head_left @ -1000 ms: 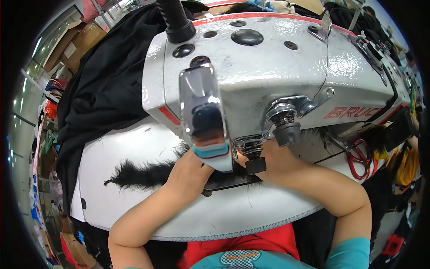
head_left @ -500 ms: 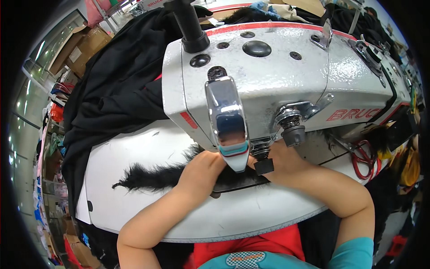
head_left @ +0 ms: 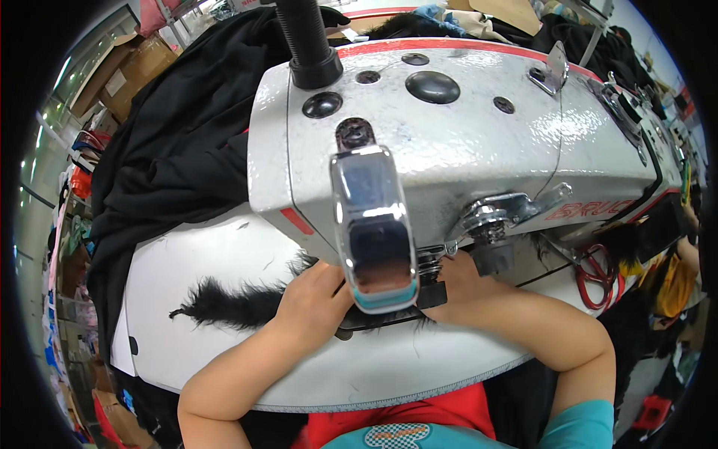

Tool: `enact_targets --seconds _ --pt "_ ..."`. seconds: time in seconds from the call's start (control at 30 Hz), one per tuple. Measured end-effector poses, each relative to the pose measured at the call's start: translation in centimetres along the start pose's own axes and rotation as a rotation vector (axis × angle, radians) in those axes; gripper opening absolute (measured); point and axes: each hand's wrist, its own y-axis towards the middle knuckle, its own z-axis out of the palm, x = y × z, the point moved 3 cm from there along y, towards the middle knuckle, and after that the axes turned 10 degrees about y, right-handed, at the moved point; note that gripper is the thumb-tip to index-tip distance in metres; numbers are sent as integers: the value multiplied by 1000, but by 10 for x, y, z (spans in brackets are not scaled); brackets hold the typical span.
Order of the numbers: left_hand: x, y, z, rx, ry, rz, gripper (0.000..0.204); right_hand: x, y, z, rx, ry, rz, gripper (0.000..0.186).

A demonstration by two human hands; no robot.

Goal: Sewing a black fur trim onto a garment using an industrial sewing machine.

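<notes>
A white sewing machine (head_left: pixel 464 142) stands over a pale table, its chrome guard (head_left: pixel 366 194) in front of the needle area. A fluffy black fur strip (head_left: pixel 235 303) lies on the table, its thin end pointing left and the rest passing under my left hand (head_left: pixel 310 303). That hand is bent closed over the strip, just left of the guard, its fingertips partly covered. My right hand (head_left: pixel 460 288) is under the machine arm, right of the guard, beside the fur. The guard, a black knob (head_left: pixel 431 295) and the machine arm hide its fingers.
Black cloth (head_left: pixel 179 135) is heaped behind and left of the machine. Red-handled scissors (head_left: pixel 598 277) lie at the right, under the machine arm. The white table (head_left: pixel 359 382) has a curved front edge with a measuring tape along it. A cardboard box (head_left: pixel 134 75) stands far left.
The whole view has shifted, so the machine looks slightly larger and the table, fur and hands appear further left. Both hands stay close to the guard, with little movement over the table.
</notes>
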Motion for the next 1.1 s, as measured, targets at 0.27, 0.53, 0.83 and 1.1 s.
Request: enact_targets --seconds 0.27,0.53,0.83,1.1 --pt "0 4 2 46 49 -34 24 -9 -6 21 68 230 149 6" --pt "2 3 6 72 52 11 25 -22 -20 46 15 313 197 4" --pt "-5 8 5 -58 130 51 25 -22 -16 36 19 184 115 10" --pt "-2 4 7 -55 94 47 26 -15 -1 17 -9 244 202 11"
